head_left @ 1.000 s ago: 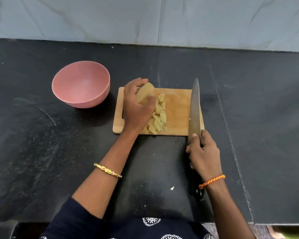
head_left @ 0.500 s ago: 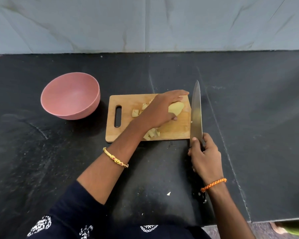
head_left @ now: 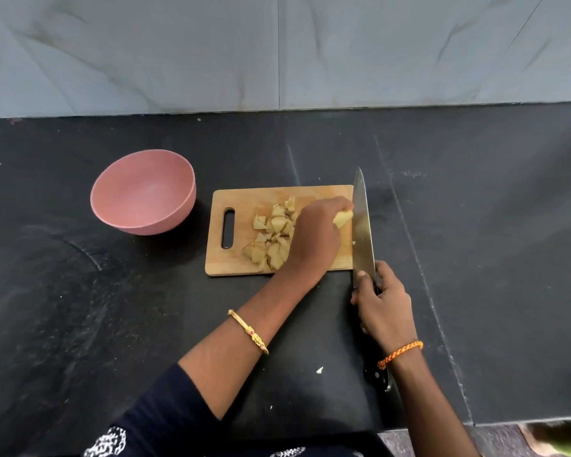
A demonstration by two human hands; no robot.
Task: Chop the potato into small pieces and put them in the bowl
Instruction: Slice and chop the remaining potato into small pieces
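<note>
1. Potato, a pale yellow uncut chunk point(head_left: 343, 218), is held down on the right part of the rectangular wooden chopping board point(head_left: 244, 202) by the left hand point(head_left: 317, 235), whose fingers are closed around it.
2. Small pale potato pieces point(head_left: 274, 239) are heaped on the middle of the board, just left of that hand.
3. A long steel kitchen knife point(head_left: 362, 225) is gripped at its dark handle by the right hand point(head_left: 384, 305), fingers wrapped tight; the blade lies along the board's right edge, just beside the chunk.
4. A round pink bowl point(head_left: 144, 192) is seen on the black stone counter point(head_left: 63, 308), left of the board, with nothing in it.
</note>
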